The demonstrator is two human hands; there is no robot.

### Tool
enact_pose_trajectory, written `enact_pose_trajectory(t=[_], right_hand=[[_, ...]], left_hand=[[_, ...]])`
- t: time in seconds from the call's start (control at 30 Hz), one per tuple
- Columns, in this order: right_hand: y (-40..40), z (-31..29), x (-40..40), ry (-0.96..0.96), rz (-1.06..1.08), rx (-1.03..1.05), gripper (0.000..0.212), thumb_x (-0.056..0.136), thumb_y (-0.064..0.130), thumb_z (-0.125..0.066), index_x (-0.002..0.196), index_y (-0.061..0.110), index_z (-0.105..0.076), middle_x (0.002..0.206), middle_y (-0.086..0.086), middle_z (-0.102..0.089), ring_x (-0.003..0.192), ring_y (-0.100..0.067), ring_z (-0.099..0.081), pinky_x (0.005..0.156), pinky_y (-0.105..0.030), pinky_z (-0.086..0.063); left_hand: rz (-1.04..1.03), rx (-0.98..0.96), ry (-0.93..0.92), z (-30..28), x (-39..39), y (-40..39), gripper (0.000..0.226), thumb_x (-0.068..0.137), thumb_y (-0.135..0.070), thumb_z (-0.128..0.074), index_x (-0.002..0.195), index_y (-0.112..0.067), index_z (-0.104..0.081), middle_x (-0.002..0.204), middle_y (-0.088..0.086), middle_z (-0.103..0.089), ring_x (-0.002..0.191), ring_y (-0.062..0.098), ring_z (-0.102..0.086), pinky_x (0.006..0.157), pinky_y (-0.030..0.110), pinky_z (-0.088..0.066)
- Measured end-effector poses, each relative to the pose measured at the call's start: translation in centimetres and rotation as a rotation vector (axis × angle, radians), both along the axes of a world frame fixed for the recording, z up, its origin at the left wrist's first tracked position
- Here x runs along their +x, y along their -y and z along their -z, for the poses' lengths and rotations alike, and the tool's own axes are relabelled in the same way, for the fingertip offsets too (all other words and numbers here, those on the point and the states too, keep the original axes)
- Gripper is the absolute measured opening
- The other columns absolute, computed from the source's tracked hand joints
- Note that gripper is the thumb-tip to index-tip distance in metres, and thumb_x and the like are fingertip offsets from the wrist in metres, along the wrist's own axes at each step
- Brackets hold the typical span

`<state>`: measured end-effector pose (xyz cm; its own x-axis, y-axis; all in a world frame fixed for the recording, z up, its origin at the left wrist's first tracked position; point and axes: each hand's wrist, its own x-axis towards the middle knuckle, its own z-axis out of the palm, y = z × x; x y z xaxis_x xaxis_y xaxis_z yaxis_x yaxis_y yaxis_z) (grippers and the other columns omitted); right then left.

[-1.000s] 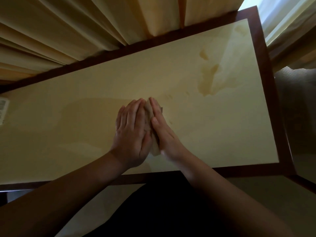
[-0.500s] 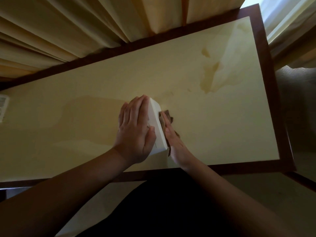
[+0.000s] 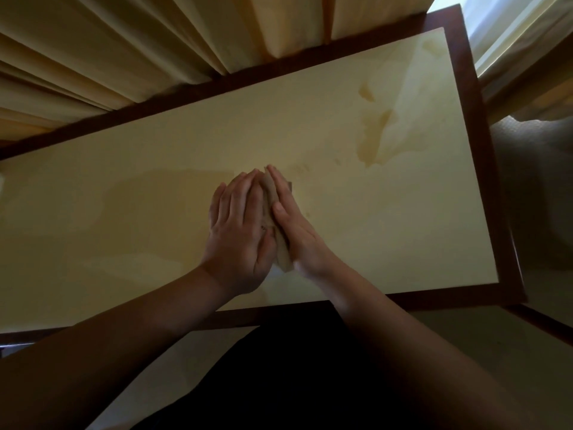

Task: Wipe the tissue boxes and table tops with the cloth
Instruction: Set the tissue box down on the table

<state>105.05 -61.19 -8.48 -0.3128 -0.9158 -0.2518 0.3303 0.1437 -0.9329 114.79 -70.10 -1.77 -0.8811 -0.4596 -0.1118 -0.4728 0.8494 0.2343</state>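
The small white tissue box seen half a second ago is now hidden beneath the left hand, which lies flat over it. The right hand presses the tan folded cloth against its side, fingers extended. Glossy cream rectangular tabletop, dark wood border; pleated beige curtains behind.
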Motion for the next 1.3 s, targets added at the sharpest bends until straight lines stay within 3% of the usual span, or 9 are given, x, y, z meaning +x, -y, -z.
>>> enact_pose_trajectory(t=[0.13, 0.2, 0.3, 0.4, 0.53, 0.63, 0.8, 1.07, 1.3], right_hand=[[0.6, 2.0, -0.5, -0.144, -0.040, 0.132, 0.053, 0.114, 0.032, -0.019, 0.166, 0.023, -0.011, 0.174, 0.012, -0.007, 0.160, 0.004, 0.000, 0.131, -0.022, -0.004], [-0.6, 2.6, -0.1, -0.062, -0.055, 0.166, 0.053, 0.115, 0.032, -0.020, 0.166, 0.023, -0.010, 0.175, 0.008, -0.006, 0.155, 0.014, -0.005, 0.126, -0.013, -0.010], [-3.2, 3.0, 1.0, 0.023, -0.074, 0.152, 0.055, 0.116, 0.038, -0.021, 0.168, 0.027, -0.008, 0.177, 0.013, -0.003, 0.160, 0.005, -0.002, 0.134, -0.034, -0.007], [-5.1, 2.7, 1.9, 0.056, -0.079, 0.168, 0.054, 0.117, 0.041, -0.017, 0.168, 0.033, -0.006, 0.176, 0.020, 0.001, 0.159, 0.007, 0.003, 0.134, -0.040, -0.003], [-5.9, 0.7, 2.6, 0.059, -0.075, 0.129, 0.046, 0.113, 0.050, -0.016, 0.154, 0.071, -0.010, 0.168, 0.040, 0.002, 0.159, 0.005, 0.010, 0.134, -0.050, 0.000], [-5.8, -0.5, 2.6, 0.033, -0.041, 0.045, 0.047, 0.116, 0.035, -0.016, 0.158, 0.055, -0.011, 0.171, 0.032, 0.001, 0.160, 0.002, 0.010, 0.134, -0.049, 0.001], [-2.2, -0.8, 1.3, 0.087, 0.000, -0.044, 0.052, 0.114, 0.040, -0.021, 0.164, 0.035, -0.007, 0.178, 0.007, -0.001, 0.164, -0.009, 0.006, 0.134, -0.052, 0.000], [1.5, 2.0, -0.9, -0.160, -0.055, 0.076, 0.049, 0.113, 0.038, -0.017, 0.160, 0.028, -0.005, 0.171, 0.012, -0.001, 0.163, -0.008, 0.005, 0.134, -0.044, -0.001], [-2.0, 3.0, 0.9, 0.017, -0.011, 0.118, 0.047, 0.113, 0.039, -0.023, 0.159, 0.041, -0.012, 0.177, 0.007, -0.004, 0.163, -0.004, -0.002, 0.134, -0.042, -0.007]], left_hand=[[-0.010, 0.011, -0.006, 0.0, 0.0, -0.1, 0.073, 0.096, -0.035, -0.035, 0.157, 0.003, -0.028, 0.161, 0.019, -0.031, 0.151, 0.034, -0.028, 0.123, 0.057, -0.018], [-0.007, 0.009, -0.003, 0.0, 0.0, -0.1, 0.073, 0.095, -0.035, -0.035, 0.158, 0.003, -0.028, 0.161, 0.019, -0.030, 0.151, 0.034, -0.027, 0.123, 0.057, -0.017], [-0.005, 0.007, 0.001, 0.0, 0.0, -0.1, 0.074, 0.095, -0.035, -0.036, 0.158, 0.003, -0.026, 0.161, 0.019, -0.030, 0.152, 0.035, -0.027, 0.124, 0.057, -0.017], [-0.005, 0.003, -0.008, -0.1, 0.0, -0.1, 0.075, 0.094, -0.034, -0.038, 0.158, 0.003, -0.027, 0.161, 0.019, -0.031, 0.151, 0.035, -0.028, 0.123, 0.057, -0.018], [-0.007, 0.002, -0.011, -0.1, 0.0, 0.0, 0.074, 0.094, -0.034, -0.038, 0.157, 0.004, -0.028, 0.161, 0.019, -0.032, 0.151, 0.035, -0.029, 0.123, 0.057, -0.018], [-0.011, -0.001, -0.010, 0.0, 0.0, 0.0, 0.074, 0.095, -0.034, -0.036, 0.157, 0.004, -0.028, 0.161, 0.019, -0.032, 0.151, 0.035, -0.029, 0.123, 0.057, -0.018], [0.008, 0.002, 0.000, 0.2, 0.1, 0.0, 0.075, 0.092, -0.033, -0.036, 0.156, 0.005, -0.030, 0.160, 0.021, -0.033, 0.152, 0.036, -0.028, 0.122, 0.059, -0.020], [-0.009, 0.022, -0.021, -0.1, -0.1, 0.0, 0.073, 0.096, -0.035, -0.035, 0.157, 0.003, -0.029, 0.161, 0.018, -0.031, 0.152, 0.033, -0.028, 0.122, 0.058, -0.019], [-0.002, 0.015, -0.035, 0.1, 0.0, 0.1, 0.074, 0.095, -0.036, -0.035, 0.157, 0.003, -0.028, 0.160, 0.019, -0.032, 0.150, 0.035, -0.030, 0.122, 0.057, -0.019]])
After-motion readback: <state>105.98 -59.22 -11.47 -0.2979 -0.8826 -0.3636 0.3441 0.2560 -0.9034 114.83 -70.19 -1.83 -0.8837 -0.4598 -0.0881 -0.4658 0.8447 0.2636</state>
